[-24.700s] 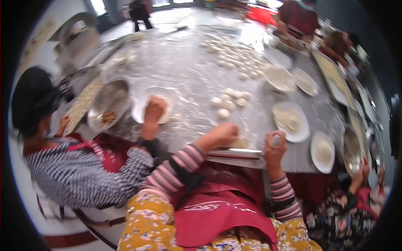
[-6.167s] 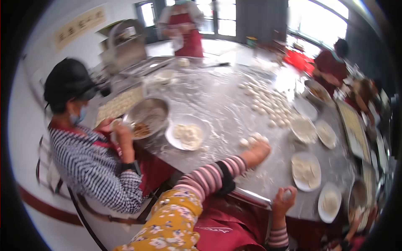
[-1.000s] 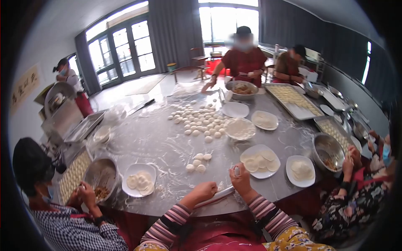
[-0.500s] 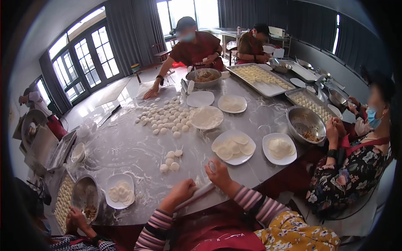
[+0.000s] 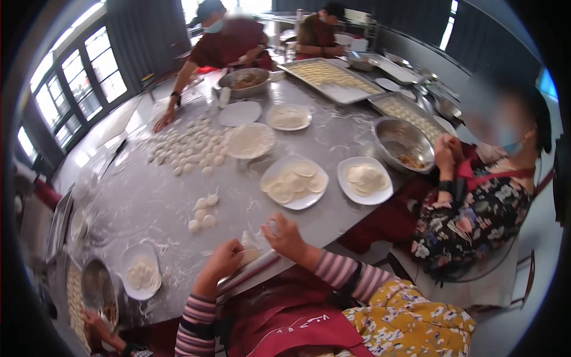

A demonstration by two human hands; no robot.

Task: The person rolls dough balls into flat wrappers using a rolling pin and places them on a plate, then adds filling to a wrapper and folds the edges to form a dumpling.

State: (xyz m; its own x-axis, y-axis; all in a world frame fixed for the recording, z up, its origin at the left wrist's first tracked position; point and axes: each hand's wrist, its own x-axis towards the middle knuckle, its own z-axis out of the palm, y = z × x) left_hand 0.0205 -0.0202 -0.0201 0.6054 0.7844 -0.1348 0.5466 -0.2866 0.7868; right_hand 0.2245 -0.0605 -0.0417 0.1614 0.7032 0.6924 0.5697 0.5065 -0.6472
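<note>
At the table's front edge, my left hand [image 5: 225,260] is closed on the edge of a thin, round dough wrapper [image 5: 250,257]. Just to the right, my right hand [image 5: 288,238] is wrapped round a rolling pin [image 5: 273,226]; only its pale end shows above the fist. Flour lies on the table between the two hands. Beyond my left hand sits a small group of dough pieces [image 5: 202,212]. A plate of rolled wrappers [image 5: 321,199] stands beyond my right hand, with a second wrapper plate [image 5: 385,196] to its right.
Many dough pieces [image 5: 190,146] lie mid-table near a flour bowl [image 5: 250,141]. A co-worker's hand [image 5: 165,121] rests at the far left edge. Filling bowls [image 5: 386,134], a dumpling tray [image 5: 351,95] and a knife [image 5: 113,157] surround them. People sit at right and lower left.
The view has turned, so the table's contents appear further left and higher. A wrapper now shows at my left hand. My right hand stays closed round the pin.
</note>
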